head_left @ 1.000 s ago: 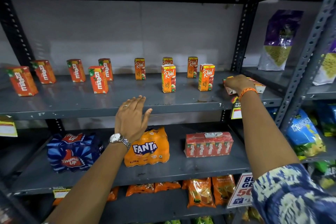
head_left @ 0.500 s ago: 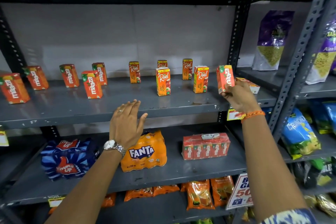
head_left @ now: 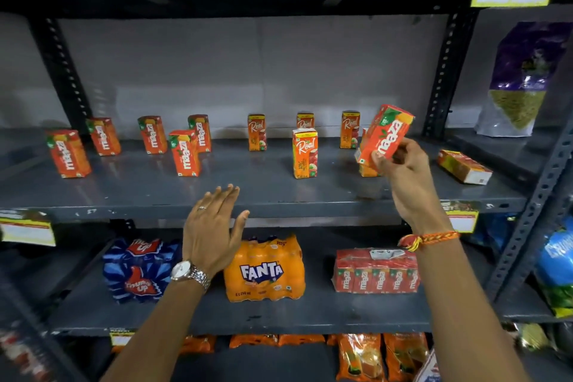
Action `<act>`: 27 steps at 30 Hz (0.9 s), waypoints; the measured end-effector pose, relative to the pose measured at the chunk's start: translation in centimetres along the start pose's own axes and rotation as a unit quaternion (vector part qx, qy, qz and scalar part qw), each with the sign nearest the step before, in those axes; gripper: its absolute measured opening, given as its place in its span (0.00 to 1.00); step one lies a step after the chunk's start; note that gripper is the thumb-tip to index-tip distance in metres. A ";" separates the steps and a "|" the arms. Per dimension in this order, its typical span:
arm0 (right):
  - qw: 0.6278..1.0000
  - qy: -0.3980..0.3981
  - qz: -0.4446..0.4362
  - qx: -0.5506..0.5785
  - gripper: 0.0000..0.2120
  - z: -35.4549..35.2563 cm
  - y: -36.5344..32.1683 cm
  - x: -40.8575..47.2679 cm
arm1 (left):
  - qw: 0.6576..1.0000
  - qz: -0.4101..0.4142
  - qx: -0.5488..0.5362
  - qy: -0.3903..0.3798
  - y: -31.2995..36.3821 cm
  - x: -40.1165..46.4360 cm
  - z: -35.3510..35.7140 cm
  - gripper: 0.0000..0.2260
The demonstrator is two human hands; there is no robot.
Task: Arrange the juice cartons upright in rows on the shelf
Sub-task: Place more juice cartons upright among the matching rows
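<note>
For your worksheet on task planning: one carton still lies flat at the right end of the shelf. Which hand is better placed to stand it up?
Probably the right hand: it is nearer the lying carton, though it holds a Maaza carton. The left hand is empty but farther.

- The right hand [head_left: 403, 170], earlier reaching to the shelf's right end, now holds a Maaza carton [head_left: 386, 135] lifted and tilted above the shelf.

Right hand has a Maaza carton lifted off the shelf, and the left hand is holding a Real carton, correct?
Not quite. The head view shows the right hand with the Maaza carton lifted off the shelf, but the left hand is open and empty, hovering at the shelf's front edge.
</note>
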State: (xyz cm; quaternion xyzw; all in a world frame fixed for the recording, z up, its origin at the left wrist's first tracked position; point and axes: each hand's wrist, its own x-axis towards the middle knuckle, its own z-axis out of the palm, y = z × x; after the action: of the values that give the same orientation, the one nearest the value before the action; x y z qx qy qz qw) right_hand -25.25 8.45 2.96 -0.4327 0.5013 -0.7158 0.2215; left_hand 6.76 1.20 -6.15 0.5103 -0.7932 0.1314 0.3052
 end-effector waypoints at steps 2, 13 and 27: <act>0.999 -0.030 -0.012 -0.019 0.20 2.5 -0.3 -0.2 | 1.000 -0.008 0.011 0.004 -2.2 -0.5 -0.6 0.27; 0.976 -0.188 -0.037 -0.107 0.22 23.7 1.2 -4.6 | 0.998 -0.059 0.004 0.009 -17.7 -2.2 -4.6 0.26; 0.923 -0.281 -0.026 -0.260 0.24 45.4 4.1 -5.3 | 1.000 -0.025 0.014 -0.001 -27.3 -2.8 -6.4 0.25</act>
State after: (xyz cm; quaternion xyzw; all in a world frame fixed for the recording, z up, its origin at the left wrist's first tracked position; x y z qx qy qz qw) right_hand 15.31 -13.08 2.66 -0.6715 0.5756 -0.4144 0.2146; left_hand 34.10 -5.53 -5.69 0.5346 -0.7783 0.1344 0.3007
